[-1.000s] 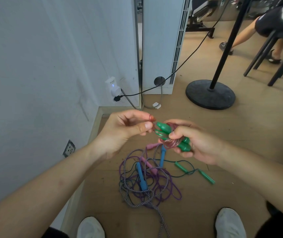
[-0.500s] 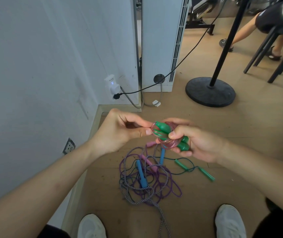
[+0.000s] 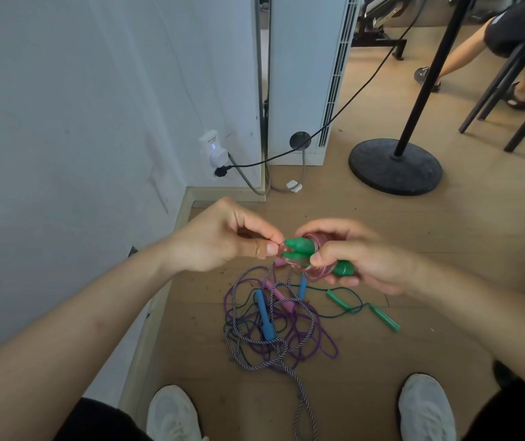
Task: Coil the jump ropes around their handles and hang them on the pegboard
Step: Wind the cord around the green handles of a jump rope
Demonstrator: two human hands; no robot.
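My right hand point(image 3: 363, 256) grips a pair of green handles point(image 3: 299, 246) with a clear pink rope point(image 3: 316, 268) coiled round them. My left hand point(image 3: 223, 240) pinches a loop of that pink rope at the handles' tips. Below, on the wooden floor, lies a tangle of ropes: a purple rope point(image 3: 324, 342), a striped rope point(image 3: 299, 389), two blue handles point(image 3: 264, 316), pink handles point(image 3: 281, 297) and a dark thin rope with slim green handles point(image 3: 382, 316). No pegboard is in view.
A white wall point(image 3: 64, 122) stands at my left with a plug adapter point(image 3: 213, 151) and a black cable. A black round stand base point(image 3: 394, 167) is ahead right. A seated person's legs point(image 3: 464, 55) and chair legs are far right. My white shoes point(image 3: 172, 415) flank the tangle.
My hands have drawn closer together; my left fingers now pinch the pink loop at the handle tips. The view has shifted slightly.
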